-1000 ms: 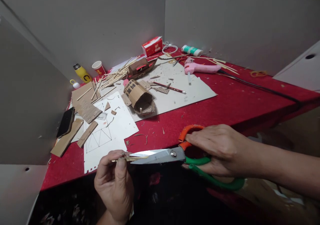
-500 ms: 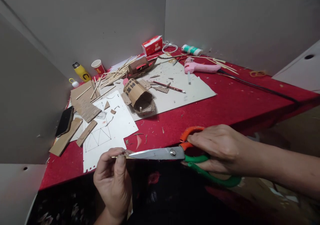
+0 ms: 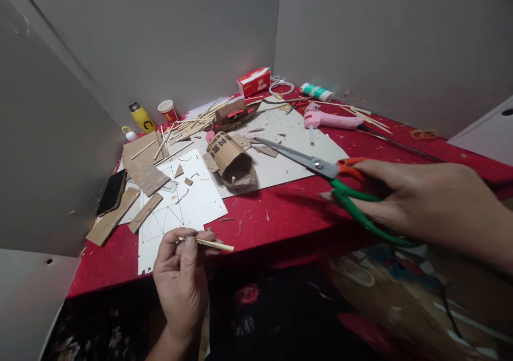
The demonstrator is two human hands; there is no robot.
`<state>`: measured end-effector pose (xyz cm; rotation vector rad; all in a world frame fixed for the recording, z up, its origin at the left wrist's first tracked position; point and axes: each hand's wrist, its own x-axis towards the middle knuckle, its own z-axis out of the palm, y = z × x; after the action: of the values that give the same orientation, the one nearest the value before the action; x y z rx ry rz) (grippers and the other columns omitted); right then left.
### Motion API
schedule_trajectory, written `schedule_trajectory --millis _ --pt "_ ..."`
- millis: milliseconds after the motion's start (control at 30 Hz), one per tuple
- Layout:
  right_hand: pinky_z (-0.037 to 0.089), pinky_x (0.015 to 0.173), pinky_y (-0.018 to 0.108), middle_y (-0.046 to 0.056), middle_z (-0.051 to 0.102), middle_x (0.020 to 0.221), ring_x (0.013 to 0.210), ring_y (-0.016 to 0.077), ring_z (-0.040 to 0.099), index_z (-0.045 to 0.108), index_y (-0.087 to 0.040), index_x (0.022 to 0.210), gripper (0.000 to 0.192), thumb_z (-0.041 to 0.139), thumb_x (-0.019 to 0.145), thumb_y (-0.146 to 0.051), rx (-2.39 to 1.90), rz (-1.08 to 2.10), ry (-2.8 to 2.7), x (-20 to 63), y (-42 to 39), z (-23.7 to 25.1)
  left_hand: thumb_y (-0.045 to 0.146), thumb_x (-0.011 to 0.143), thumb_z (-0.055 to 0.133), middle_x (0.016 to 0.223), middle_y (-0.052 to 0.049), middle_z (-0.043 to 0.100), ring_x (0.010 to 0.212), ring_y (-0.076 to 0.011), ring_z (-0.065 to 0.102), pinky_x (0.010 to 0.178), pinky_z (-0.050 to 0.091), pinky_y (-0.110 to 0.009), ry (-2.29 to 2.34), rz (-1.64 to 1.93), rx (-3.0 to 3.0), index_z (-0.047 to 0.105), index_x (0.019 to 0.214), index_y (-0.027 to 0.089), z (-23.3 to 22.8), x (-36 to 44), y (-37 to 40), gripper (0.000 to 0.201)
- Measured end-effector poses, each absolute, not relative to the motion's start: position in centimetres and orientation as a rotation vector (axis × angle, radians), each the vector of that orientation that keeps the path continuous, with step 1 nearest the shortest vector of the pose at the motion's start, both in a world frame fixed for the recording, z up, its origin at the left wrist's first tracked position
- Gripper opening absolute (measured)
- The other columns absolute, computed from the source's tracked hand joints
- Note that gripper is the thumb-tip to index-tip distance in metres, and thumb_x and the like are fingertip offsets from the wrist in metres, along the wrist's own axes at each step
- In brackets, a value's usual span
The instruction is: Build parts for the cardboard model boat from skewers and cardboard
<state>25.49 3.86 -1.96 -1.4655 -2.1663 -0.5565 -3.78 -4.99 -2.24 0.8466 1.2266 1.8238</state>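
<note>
Red table (image 3: 304, 206) below; left hand (image 3: 180, 281) pinches stick (image 3: 208, 243); right hand (image 3: 433, 203) grips scissors (image 3: 320, 167), apart.

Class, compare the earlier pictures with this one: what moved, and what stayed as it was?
The right hand has carried the scissors away from the stick, up and to the right over the red table, blades now shut. The left hand still pinches the stick in the same spot. The cardboard boat and the glue gun have not shifted.

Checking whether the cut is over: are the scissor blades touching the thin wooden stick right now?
No. The scissors in the right hand are held well apart from the stick pinched by the left hand.
</note>
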Motion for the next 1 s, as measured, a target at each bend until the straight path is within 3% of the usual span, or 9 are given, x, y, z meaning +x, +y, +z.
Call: schedule_trajectory --millis 200,433,567,667,833,900,1000 --pt "0.027 0.045 0.026 0.013 0.07 0.067 0.056 0.0256 0.063 0.068 -0.015 0.093 0.044 0.057 0.081 -0.056 -1.91 -0.41 -2.239 26.6 7.2 -1.2 0.031 0.081 0.071 0.069 0.001 0.068 0.051 -0.0104 0.065 0.05 0.053 -0.019 1.198 1.683 0.814 0.065 0.104 0.017 -1.6 -3.9 -4.0 0.027" --pt "0.024 0.044 0.025 0.013 0.071 0.07 0.058 0.0231 0.065 0.062 -0.015 0.086 0.035 0.049 0.091 -0.047 -1.771 -0.408 -2.37 26.1 9.8 -0.1 0.031 0.085 0.067 0.062 0.006 0.057 0.041 -0.0052 0.047 0.04 0.038 -0.014 1.182 1.489 0.887 0.047 0.131 0.021 -0.3 -4.3 -2.5 0.052" --pt "0.025 0.044 0.026 0.015 0.071 0.074 0.059 0.024 0.065 0.059 -0.016 0.085 0.025 0.049 0.092 -0.038 -1.711 -0.425 -2.405 25.6 10.7 -0.2 0.032 0.086 0.065 0.058 0.008 0.053 0.036 -0.0038 0.042 0.036 0.033 -0.013 1.126 1.377 0.923 0.047 0.127 0.02 0.4 -4.8 -1.7 0.046" --pt "0.026 0.042 0.027 0.018 0.072 0.08 0.061 0.0269 0.067 0.06 -0.014 0.087 0.029 0.046 0.093 -0.039 -1.715 -0.427 -2.408 25.6 11.1 -0.3 0.031 0.086 0.065 0.062 0.007 0.055 0.032 -0.0005 0.029 0.032 0.025 -0.012 1.011 1.322 0.852 0.05 0.122 0.019 0.6 -5.2 -1.2 0.04" --pt "0.042 0.05 0.033 0.019 0.07 0.095 0.083 0.033 0.068 0.064 -0.012 0.094 0.03 0.047 0.093 -0.036 -1.552 -0.462 -2.278 24.5 9.7 -0.5 0.028 0.084 0.067 0.062 0.006 0.057 0.034 0.0011 0.017 0.034 0.018 -0.011 0.913 1.219 0.797 0.054 0.116 0.021 0.4 -5.5 -0.4 0.035" --pt "0.049 0.06 0.037 0.014 0.071 0.089 0.079 0.0294 0.067 0.066 -0.014 0.093 0.026 0.052 0.09 -0.036 -1.327 -0.229 -2.195 22.9 8.3 -0.3 0.029 0.084 0.067 0.06 0.006 0.056 0.035 0.0008 0.017 0.035 0.018 -0.012 0.905 1.199 0.831 0.054 0.117 0.021 0.3 -5.2 -0.2 0.036" --pt "0.053 0.066 0.031 0.005 0.072 0.082 0.071 0.0181 0.066 0.069 -0.02 0.088 0.018 0.058 0.088 -0.035 -0.997 0.633 -2.105 19.4 5.7 0.5 0.032 0.086 0.066 0.057 0.007 0.055 0.037 -0.0003 0.02 0.038 0.018 -0.013 0.935 1.179 0.921 0.051 0.121 0.021 0.3 -4.1 -0.1 0.04"
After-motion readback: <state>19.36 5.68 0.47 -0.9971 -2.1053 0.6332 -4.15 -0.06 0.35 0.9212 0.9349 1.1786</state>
